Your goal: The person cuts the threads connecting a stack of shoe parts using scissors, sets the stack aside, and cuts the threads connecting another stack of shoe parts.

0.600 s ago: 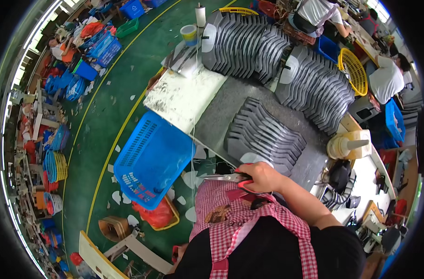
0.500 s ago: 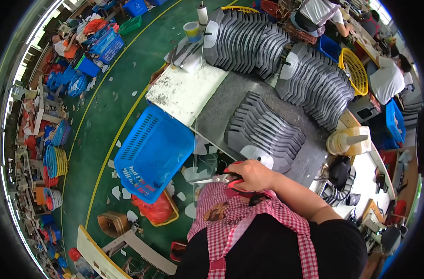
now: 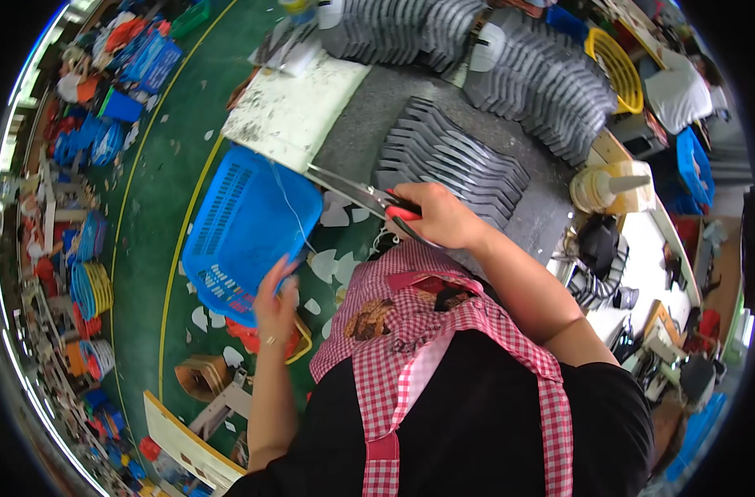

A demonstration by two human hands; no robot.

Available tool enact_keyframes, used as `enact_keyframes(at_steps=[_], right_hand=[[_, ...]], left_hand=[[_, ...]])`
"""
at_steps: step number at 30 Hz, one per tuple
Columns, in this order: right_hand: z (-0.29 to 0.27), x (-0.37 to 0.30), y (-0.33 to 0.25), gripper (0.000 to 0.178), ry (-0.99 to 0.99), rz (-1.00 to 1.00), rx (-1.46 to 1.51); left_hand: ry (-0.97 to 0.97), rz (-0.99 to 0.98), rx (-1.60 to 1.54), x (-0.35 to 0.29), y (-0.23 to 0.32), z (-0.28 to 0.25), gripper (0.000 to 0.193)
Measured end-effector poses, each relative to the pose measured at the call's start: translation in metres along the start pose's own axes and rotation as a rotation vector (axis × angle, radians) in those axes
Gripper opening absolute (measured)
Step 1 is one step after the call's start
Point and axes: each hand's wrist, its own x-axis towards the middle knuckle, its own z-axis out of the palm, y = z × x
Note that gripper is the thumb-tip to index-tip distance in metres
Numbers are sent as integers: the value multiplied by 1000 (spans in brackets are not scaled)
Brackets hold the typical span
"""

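My right hand (image 3: 443, 217) has its grip clamped on the scissors (image 3: 369, 197), red handle in the fist, blades pointing left toward the table's front edge, long axis running left-right. My left hand (image 3: 275, 302) is lower, fingers loosely together near a thin thread (image 3: 290, 211), over the blue basket (image 3: 249, 228). Grey stacked pieces (image 3: 452, 161) lie just behind the scissors; glue bottle (image 3: 609, 186) at the right edge.

Shiny metal scissors (image 3: 356, 195) with red plastic handles, a ribbed blue plastic basket (image 3: 249, 228), matt grey stacked pieces (image 3: 452, 161) — perhaps felt — and checked cloth apron (image 3: 410, 331).
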Motion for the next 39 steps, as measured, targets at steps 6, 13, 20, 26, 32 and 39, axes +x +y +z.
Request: enact_keyframes(at_steps=[6,13,20,26,32,39], right_hand=[[-54,-6,0,20,139,96,358],[-134,-59,42,12,212,283,303],[-149,-98,96,18,344,448,375],[-119,-72,132,21,486,469,516],[-100,-15,138,24,555,515,575],[-135,-17,165,25,713,574,642]], left_hand=[[-502,113,-619,121,152,140,26],[-831,49,-177,207,157,138,10],[-709,-6,-6,294,110,97,10],[-679,14,647,344,105,124,9],[-911,653,251,307,141,244,32],[-1158,-70,-154,283,122,333,16]])
